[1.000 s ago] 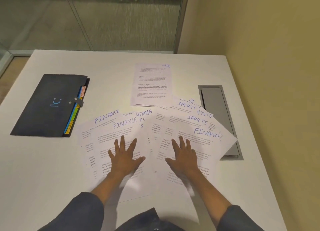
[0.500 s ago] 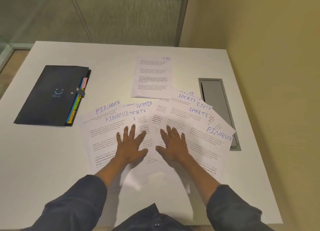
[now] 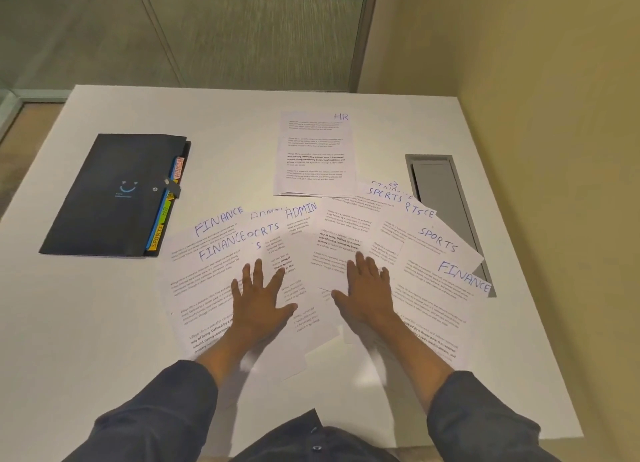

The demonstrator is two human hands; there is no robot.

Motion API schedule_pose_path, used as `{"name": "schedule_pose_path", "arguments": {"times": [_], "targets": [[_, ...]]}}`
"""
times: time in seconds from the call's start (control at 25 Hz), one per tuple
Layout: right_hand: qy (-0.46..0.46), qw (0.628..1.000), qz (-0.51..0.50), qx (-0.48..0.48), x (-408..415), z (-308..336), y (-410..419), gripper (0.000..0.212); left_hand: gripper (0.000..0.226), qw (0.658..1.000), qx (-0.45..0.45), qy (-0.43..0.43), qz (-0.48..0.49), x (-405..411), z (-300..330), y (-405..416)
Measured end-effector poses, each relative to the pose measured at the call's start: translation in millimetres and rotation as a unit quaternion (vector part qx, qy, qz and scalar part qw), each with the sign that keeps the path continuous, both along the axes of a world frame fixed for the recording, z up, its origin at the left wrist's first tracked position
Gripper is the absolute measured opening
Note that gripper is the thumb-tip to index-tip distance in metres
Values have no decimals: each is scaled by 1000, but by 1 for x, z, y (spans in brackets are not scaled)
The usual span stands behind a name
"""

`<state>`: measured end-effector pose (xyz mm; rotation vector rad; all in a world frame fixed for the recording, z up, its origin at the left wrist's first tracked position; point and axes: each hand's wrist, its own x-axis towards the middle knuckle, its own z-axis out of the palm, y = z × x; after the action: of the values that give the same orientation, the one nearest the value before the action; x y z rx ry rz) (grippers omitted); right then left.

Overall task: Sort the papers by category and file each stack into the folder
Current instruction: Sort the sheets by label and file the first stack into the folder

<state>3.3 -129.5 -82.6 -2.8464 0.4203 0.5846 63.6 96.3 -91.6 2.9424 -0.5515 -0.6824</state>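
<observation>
Nearest the camera, two dark grey fabric sleeves [image 3: 166, 409] reach out over a smooth matte white table [image 3: 86, 340], their lower ends cut off by the frame edge. Both hands lie flat with fingers straight and spread, palms down: the left hand [image 3: 258, 299] presses on the left half of a fanned spread of thin white printed paper sheets [image 3: 346, 254], the right hand [image 3: 369, 288] on the right half, thumbs pointing toward each other. Handwritten blue headings on the overlapping sheets read FINANCE, ADMIN and SPORTS; several are partly covered by neighbouring sheets, and the small printed text is too fine to read. Just beyond the fan, apart from both hands, a separate neat stack of white sheets headed HR [image 3: 315, 153] lies square. Far left of the hands rests a flat black rectangular expanding folder [image 3: 104, 198], closed, with coloured labelled tabs showing along its right edge. At far right, a grey metal rectangular cable hatch [image 3: 440, 188] is set into the tabletop, its near end hidden under papers.
</observation>
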Motion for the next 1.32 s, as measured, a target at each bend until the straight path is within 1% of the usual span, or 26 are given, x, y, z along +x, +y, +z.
{"name": "schedule_pose_path", "arguments": {"times": [0.12, 0.2, 0.28, 0.36, 0.44, 0.56, 0.68, 0.8, 0.88, 0.96, 1.04, 1.12, 1.24, 1.32], "targets": [[-4, 999, 39, 21, 11, -3, 23, 81, 89, 999, -8, -20, -24, 2, -1, -4], [9, 999, 33, 27, 14, -6, 33, 81, 89, 998, -15, -19, -50, 3, 0, -3], [2, 1000, 16, 24, 13, -8, 38, 80, 86, 997, -18, -21, -66, 4, 1, 0], [-10, 1000, 19, 10, 11, -9, 38, 77, 81, 998, -27, -37, -48, 9, 1, 4], [-8, 1000, 28, 3, 11, -6, 39, 75, 80, 999, -29, -45, -5, 14, 2, 12], [-17, 998, 58, 32, 14, 0, 43, 78, 90, 999, -7, -10, 35, 15, 0, 21], [10, 991, 124, 48, 17, 0, 51, 82, 93, 999, -4, 16, 29, 3, 2, 20], [31, 987, 153, 38, 16, -3, 54, 79, 82, 999, -17, -20, 33, -1, 4, 13], [9, 985, 172, 28, 20, 0, 52, 72, 77, 998, -33, -43, 42, 11, 5, 9], [-19, 983, 182, 35, 26, 3, 49, 69, 75, 997, -30, -55, 44, 31, 5, 5], [-24, 982, 179, 47, 32, 6, 46, 76, 75, 997, -24, -48, 51, 55, 6, -1], [-4, 984, 170, 61, 38, 5, 42, 83, 73, 998, -25, -43, 48, 80, 10, -10], [8, 985, 160, 66, 45, 4, 38, 85, 58, 999, -27, -39, 17, 111, 18, -22], [11, 987, 150, 65, 53, 2, 34, 85, 53, 998, -19, -52, -19, 126, 19, -27]]}}
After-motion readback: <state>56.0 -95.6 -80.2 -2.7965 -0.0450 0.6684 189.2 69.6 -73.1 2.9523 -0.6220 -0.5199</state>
